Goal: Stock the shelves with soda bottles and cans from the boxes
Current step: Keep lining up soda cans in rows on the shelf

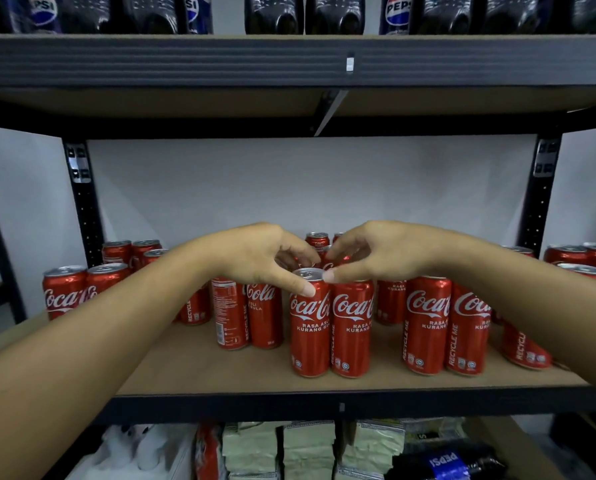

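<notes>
**Two hands on a pair of Coca-Cola cans, middle shelf**

Labels first. Every can on the middle shelf (220,368) is red with white "Coca-Cola" script. Smaller print reads "RASA ASLI" and "KURANG GU…", cut off by the curve. "RECYCLE ME" runs vertically up the side seam. The lids are silver with pull tabs.

Front can (309,334): stands dead centre of the view, near the shelf's front edge. It is upright, long axis vertical, lid up, logo facing the camera. Its side touches the neighbour can (351,334) at its 3 o'clock, which stands the same way.

Left hand (262,258): comes in from 8 o'clock and grasps the front can at the top. The thumb lies on the label just under the rim and the fingers curl behind the lid.

Right hand (376,251): comes in from 4 o'clock and is curled over the neighbour can's top, which it hides. The thumb tip sits at the rim where the two cans meet. It reads as a grip on that can.

Other cans: another upright pair (428,323) at 3 o'clock, a pair (248,313) at 9 o'clock, and a cluster (68,292) further out toward 9, with more behind.

At 12 o'clock, on the upper shelf (185,60), stand dark Pepsi bottles (398,12). At 6 o'clock below are pale green packs (310,448) and a lying bottle (445,460) whose "PEPSI" label reads upside down.
</notes>
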Tool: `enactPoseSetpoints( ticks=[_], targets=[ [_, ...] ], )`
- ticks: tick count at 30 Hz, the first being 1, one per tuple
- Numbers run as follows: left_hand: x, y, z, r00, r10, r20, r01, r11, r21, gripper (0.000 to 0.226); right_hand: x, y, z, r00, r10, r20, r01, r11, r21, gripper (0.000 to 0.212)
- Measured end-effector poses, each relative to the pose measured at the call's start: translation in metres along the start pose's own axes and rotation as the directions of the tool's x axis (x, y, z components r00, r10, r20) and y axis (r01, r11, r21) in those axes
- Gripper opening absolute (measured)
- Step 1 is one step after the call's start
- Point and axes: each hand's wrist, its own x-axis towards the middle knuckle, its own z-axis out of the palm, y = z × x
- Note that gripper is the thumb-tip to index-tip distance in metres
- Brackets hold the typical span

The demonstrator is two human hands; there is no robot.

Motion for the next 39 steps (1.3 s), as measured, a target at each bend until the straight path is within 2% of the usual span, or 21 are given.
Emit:
enactPoseSetpoints(
  ticks=[2, 4, 9, 11, 15, 18, 22, 27, 32, 39],
  targets=[
    [-0.009, -0.008, -0.007, 0.999, 0.0, -0.053, -0.003, 0.999, -0.054, 0.062, 0.006, -0.011, -0.001, 0.998, -0.038, -0.056, 0.037, 0.999, -0.012, 0.056],
    [-0.02, -0.02, -0.016, 0.991, -0.025, -0.129, 0.014, 0.996, -0.085, 0.052, 0.015, -0.023, 0.0, 0.995, -0.057, -0.08, 0.057, 0.998, -0.002, 0.05],
    [-0.041, -0.056, -0.029, 0.947, -0.166, -0.274, 0.173, 0.985, 0.002, 0.039, 0.046, -0.058, 0.01, 0.996, -0.046, -0.071, 0.044, 0.999, -0.03, 0.047],
    [-0.047, -0.067, -0.028, 0.933, -0.229, -0.278, 0.249, 0.968, 0.038, 0.045, 0.061, -0.073, 0.014, 0.999, -0.023, -0.039, 0.02, 0.997, -0.075, 0.053],
    [-0.051, -0.079, -0.016, 0.916, -0.335, -0.22, 0.358, 0.93, 0.078, 0.072, 0.087, -0.095, 0.026, 0.992, 0.065, 0.104, -0.04, 0.973, -0.227, 0.067],
    [-0.048, -0.084, -0.003, 0.909, -0.362, -0.207, 0.384, 0.92, 0.081, 0.082, 0.101, -0.102, 0.037, 0.98, 0.091, 0.177, -0.048, 0.971, -0.233, 0.064],
    [-0.047, -0.092, 0.011, 0.898, -0.382, -0.22, 0.378, 0.924, -0.063, 0.079, 0.11, -0.103, 0.05, 0.982, 0.094, 0.164, -0.051, 0.968, -0.246, 0.054],
    [-0.057, -0.095, 0.011, 0.892, -0.396, -0.22, 0.345, 0.909, -0.236, 0.071, 0.112, -0.106, 0.053, 0.991, 0.082, 0.104, -0.052, 0.963, -0.264, 0.055],
    [-0.082, -0.099, 0.011, 0.899, -0.382, -0.212, 0.277, 0.874, -0.4, 0.064, 0.097, -0.119, 0.054, 0.996, -0.01, 0.091, 0.035, 0.959, -0.281, 0.055],
    [-0.123, -0.109, 0.026, 0.891, -0.346, -0.293, 0.13, 0.814, -0.566, 0.065, 0.072, -0.135, 0.062, 0.997, -0.049, 0.067, 0.058, 0.988, -0.142, 0.07]
  ],
)
